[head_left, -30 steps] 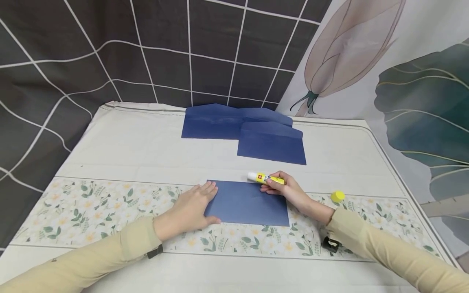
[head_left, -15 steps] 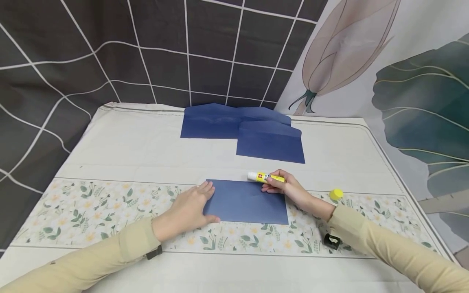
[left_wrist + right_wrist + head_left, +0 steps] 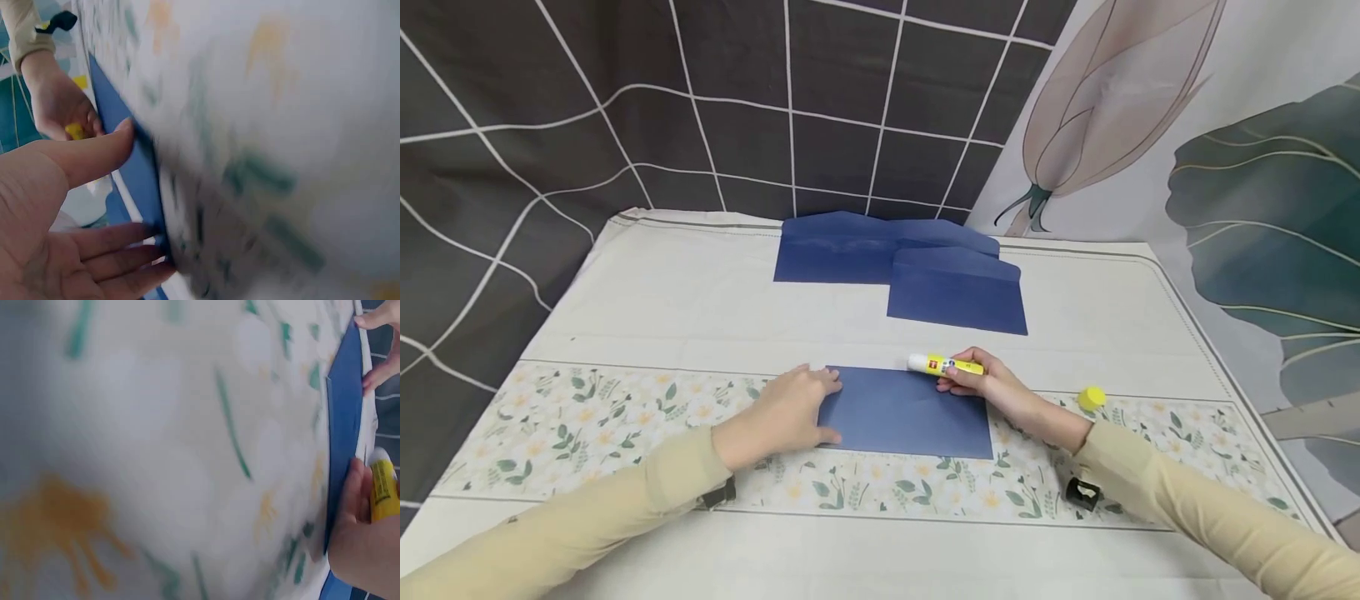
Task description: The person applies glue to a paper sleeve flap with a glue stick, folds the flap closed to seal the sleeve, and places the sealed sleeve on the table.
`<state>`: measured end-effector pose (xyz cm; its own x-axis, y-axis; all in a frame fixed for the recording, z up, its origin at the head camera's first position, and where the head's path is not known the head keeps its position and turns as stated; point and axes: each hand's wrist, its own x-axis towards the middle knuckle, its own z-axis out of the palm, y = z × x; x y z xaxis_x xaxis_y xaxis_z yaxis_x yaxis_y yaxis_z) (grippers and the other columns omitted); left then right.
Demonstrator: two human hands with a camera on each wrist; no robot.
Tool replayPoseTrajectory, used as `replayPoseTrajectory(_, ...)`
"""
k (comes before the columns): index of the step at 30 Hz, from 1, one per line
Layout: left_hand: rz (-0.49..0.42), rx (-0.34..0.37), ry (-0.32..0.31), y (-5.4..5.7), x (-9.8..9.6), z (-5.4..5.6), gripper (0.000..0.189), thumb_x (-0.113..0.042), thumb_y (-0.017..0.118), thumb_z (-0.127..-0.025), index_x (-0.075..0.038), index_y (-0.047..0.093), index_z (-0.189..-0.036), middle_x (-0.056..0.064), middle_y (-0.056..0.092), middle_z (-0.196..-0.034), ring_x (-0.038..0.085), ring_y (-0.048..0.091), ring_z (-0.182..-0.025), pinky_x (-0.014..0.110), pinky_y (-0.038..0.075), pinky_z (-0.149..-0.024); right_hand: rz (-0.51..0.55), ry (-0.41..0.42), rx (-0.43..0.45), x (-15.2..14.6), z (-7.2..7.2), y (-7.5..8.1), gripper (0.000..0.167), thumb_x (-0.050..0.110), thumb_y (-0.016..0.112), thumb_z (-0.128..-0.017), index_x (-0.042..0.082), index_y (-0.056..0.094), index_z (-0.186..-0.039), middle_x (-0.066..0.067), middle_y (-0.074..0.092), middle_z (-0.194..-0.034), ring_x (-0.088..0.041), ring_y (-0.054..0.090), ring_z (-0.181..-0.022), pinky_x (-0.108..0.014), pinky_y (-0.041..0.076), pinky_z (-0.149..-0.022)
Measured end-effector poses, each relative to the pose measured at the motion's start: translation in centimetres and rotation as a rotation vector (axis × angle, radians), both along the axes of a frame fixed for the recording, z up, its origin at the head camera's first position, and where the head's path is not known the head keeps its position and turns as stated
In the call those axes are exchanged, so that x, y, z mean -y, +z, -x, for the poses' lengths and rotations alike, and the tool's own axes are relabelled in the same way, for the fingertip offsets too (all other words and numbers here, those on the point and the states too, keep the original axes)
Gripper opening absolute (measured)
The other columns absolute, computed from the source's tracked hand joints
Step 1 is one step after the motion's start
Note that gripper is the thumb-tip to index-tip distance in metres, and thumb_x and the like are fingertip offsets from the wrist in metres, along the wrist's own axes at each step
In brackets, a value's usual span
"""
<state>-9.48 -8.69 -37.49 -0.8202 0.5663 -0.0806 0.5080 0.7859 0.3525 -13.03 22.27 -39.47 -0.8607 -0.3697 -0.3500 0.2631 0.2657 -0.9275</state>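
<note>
A blue envelope (image 3: pixel 910 414) lies flat on the floral strip of the tablecloth, no raised flap showing. At its left end my left hand (image 3: pixel 793 417) spreads thumb and fingers, fingertips touching the envelope's edge; in the left wrist view the thumb (image 3: pixel 100 150) stands well apart from the fingers. My right hand (image 3: pixel 992 387) grips a yellow glue stick (image 3: pixel 943 365) with a white tip pointing left, just over the envelope's far right part. The right wrist view shows the glue stick (image 3: pixel 382 487) partly hidden behind that hand.
Several blue envelopes with raised flaps, such as the front one (image 3: pixel 958 296), overlap at the table's back. A yellow cap (image 3: pixel 1092 398) sits right of my right hand. A dark grid-patterned cloth (image 3: pixel 700 100) hangs behind the tablecloth (image 3: pixel 685 292).
The left hand's fingers have drawn back slightly to the left on the envelope's edge and bent a little. The right hand keeps its hold on the glue stick, hardly moving.
</note>
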Motion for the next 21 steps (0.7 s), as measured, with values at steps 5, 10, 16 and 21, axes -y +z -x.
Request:
replayPoseTrajectory(5, -0.022, -0.011, -0.022, 0.2, 0.1, 0.9, 0.074, -0.034, 0.088, -0.064, 0.004, 0.062, -0.121, 0.017, 0.062, -0.128, 0.033, 0.057, -0.122, 0.047, 0.038, -0.11, 0.041, 0.012, 0.083, -0.5, 0.6, 0.4, 0.031, 0.015, 0.05, -0.098, -0.007, 0.041, -0.119, -0.004, 0.069, -0.098, -0.004, 0.069, -0.088, -0.019, 0.054, -0.085)
replayPoseTrajectory(10, -0.01, 0.014, -0.034, 0.0, 0.0, 1.9, 0.093, -0.039, 0.09, -0.059, 0.001, 0.052, -0.134, 0.014, 0.058, -0.134, 0.03, 0.053, -0.125, 0.045, 0.042, -0.107, 0.121, -0.01, 0.134, -1.1, 0.8, 0.5, 0.019, 0.016, 0.049, -0.099, 0.001, 0.042, -0.11, 0.0, 0.067, -0.092, -0.006, 0.068, -0.084, -0.019, 0.054, -0.081)
replayPoseTrajectory(16, -0.033, 0.049, -0.084, -0.2, 0.2, 3.3, 0.101, -0.041, 0.092, -0.052, -0.001, 0.05, -0.134, 0.011, 0.056, -0.125, 0.026, 0.049, -0.114, 0.042, 0.044, -0.103, 0.229, -0.041, 0.188, -1.7, 0.5, 0.6, 0.015, 0.019, 0.046, -0.102, 0.006, 0.04, -0.106, 0.001, 0.067, -0.091, -0.008, 0.067, -0.084, -0.018, 0.053, -0.076)
replayPoseTrajectory(21, -0.058, 0.123, -0.107, -0.1, 0.4, 4.3, 0.096, -0.038, 0.094, -0.048, -0.003, 0.051, -0.127, 0.009, 0.054, -0.116, 0.023, 0.044, -0.107, 0.042, 0.042, -0.101, 0.255, -0.068, 0.214, -1.8, 0.2, 0.6, 0.015, 0.019, 0.045, -0.102, 0.006, 0.039, -0.107, 0.0, 0.067, -0.091, -0.008, 0.065, -0.083, -0.017, 0.052, -0.074)
